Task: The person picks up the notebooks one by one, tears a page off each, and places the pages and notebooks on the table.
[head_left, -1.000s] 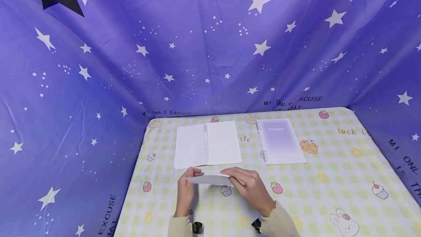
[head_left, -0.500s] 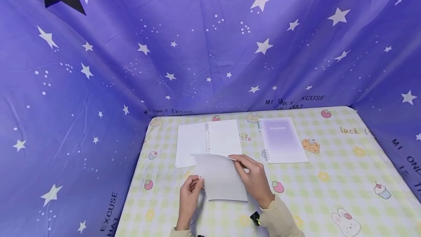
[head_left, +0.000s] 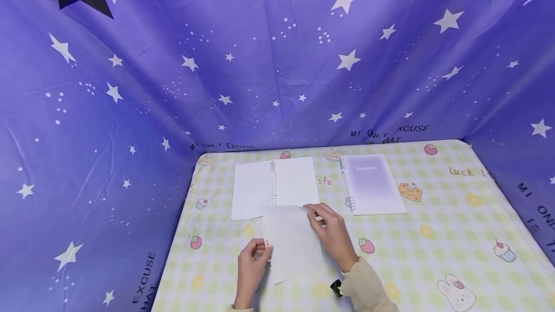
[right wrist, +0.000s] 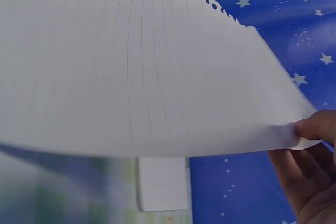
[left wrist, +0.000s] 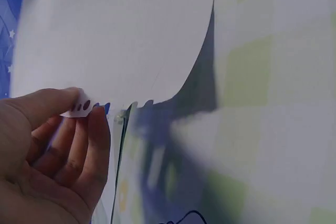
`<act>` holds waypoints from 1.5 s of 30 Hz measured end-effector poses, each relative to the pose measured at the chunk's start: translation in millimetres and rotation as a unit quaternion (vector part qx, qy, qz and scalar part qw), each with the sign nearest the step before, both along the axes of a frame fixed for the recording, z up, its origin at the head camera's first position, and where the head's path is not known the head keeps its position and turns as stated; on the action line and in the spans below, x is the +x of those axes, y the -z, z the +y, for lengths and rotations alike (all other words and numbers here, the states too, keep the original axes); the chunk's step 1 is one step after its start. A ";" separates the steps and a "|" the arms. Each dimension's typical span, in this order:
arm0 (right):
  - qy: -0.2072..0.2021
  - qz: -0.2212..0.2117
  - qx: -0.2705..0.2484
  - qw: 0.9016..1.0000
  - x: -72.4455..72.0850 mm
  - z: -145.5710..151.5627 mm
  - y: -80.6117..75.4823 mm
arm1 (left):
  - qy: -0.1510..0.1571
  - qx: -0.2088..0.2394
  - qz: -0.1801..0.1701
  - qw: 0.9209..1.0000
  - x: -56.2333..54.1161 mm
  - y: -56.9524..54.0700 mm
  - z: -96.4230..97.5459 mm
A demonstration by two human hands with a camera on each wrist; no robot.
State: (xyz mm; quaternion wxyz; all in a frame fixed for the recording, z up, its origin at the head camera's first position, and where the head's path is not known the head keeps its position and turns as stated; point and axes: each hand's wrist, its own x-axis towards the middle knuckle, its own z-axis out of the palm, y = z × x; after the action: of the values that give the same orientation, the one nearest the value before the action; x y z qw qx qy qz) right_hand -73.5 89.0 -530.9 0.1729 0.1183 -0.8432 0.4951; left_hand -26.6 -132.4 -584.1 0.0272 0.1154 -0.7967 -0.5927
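Between my two hands is a loose sheet of lined paper (head_left: 292,244), its left edge punched with holes and partly torn, as the right wrist view shows. My left hand (head_left: 253,264) pinches that holed edge between thumb and fingers. At the sheet's far right corner, my right hand (head_left: 331,232) grips the paper with thumb and fingertips. The sheet bows over the table, its near end low and casting a shadow in the left wrist view. Just beyond it lies an open spiral notebook (head_left: 297,182) with blank lined pages, overlapped by the sheet's far edge.
A closed purple spiral notebook (head_left: 374,187) marked "freedom" lies to the right of the open one. The tablecloth (head_left: 438,235) is green-and-white check with cartoon prints. A blue star-patterned curtain (head_left: 277,61) encloses the table's back and sides.
The sheet has tilted from nearly edge-on to facing up, its near end swinging down toward me. My left hand has shifted nearer along the holed edge; my right hand keeps the far corner.
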 end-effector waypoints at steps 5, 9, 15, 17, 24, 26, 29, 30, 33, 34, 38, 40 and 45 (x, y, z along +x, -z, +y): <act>0.015 -0.047 0.032 0.998 -1.0 -0.6 10.6 | 0.005 -0.024 -0.026 0.999 1.5 3.6 -1.4; 0.009 -0.062 0.049 0.997 -2.5 0.0 20.7 | 0.008 -0.075 -0.044 0.996 2.8 4.7 -2.3; -0.014 -0.097 0.060 0.993 -5.5 0.8 37.3 | 0.019 -0.096 -0.046 0.994 6.3 6.0 -1.7; -0.015 -0.109 0.071 0.991 -6.8 -0.1 42.1 | 0.028 -0.080 -0.050 0.995 6.8 6.7 -1.3; -0.030 -0.135 0.127 0.982 -11.4 -6.6 53.5 | 0.037 -0.095 -0.075 0.992 6.0 10.2 1.9; -0.033 -0.135 0.138 0.981 -11.5 -7.5 56.3 | 0.039 -0.102 -0.078 0.991 6.5 10.9 2.9; -0.032 -0.136 0.151 0.979 -11.1 -7.6 60.9 | 0.043 -0.108 -0.081 0.990 7.4 11.3 3.7; -0.032 -0.138 0.155 0.978 -10.8 -7.4 62.4 | 0.044 -0.111 -0.080 0.990 7.6 11.7 3.8; -0.035 -0.141 0.172 0.974 -9.8 -6.2 66.6 | 0.046 -0.122 -0.081 0.988 8.0 12.1 4.1; -0.037 -0.141 0.178 0.973 -9.4 -5.7 68.1 | 0.046 -0.129 -0.081 0.987 7.9 12.3 4.3; -0.043 -0.132 0.198 0.970 -8.3 -4.7 72.4 | 0.045 -0.148 -0.081 0.985 7.4 12.0 5.7; -0.042 -0.126 0.204 0.970 -8.6 -4.7 73.9 | 0.042 -0.153 -0.086 0.984 7.1 12.0 6.4; -0.037 -0.119 0.219 0.968 -10.8 -5.4 75.8 | 0.039 -0.164 -0.088 0.982 7.4 11.5 8.0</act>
State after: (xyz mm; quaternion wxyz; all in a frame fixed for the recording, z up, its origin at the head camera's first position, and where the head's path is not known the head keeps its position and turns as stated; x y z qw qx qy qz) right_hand -84.3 83.6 -606.7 0.0228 0.1244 -0.9407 0.3149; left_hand -19.2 -124.4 -595.6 -0.0482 0.1299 -0.8861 -0.4422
